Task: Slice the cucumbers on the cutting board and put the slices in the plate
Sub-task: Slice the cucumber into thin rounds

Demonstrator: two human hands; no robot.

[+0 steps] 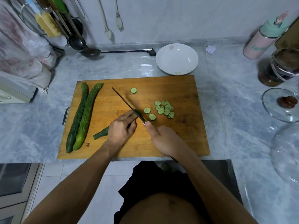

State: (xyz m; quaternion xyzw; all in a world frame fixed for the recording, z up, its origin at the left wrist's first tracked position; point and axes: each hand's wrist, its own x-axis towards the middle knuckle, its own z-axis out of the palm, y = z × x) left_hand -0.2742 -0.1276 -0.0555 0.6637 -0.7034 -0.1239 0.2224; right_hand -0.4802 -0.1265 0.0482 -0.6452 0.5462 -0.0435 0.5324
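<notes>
A wooden cutting board (pixel 178 88) lies on the counter. Two whole cucumbers (pixel 82 117) rest side by side along its left part. My left hand (pixel 120 129) presses down a third cucumber (pixel 101 134), whose stem end sticks out to the left. My right hand (pixel 163 139) grips a knife (pixel 127 105), its blade edge-on across the cucumber's cut end by my left fingertips. Several thin slices (pixel 163 109) lie in a loose pile right of the blade, and a single slice (pixel 133 90) sits farther back. A white plate (pixel 177 59) stands empty behind the board.
A glass lid (pixel 281 105) and a dark jar (pixel 278 70) stand at the right, with a pink and green flask (pixel 265 38) behind. Ladles (pixel 87 49) and a black plug (pixel 152 52) lie at the back left. A white appliance (pixel 14 92) sits at the far left.
</notes>
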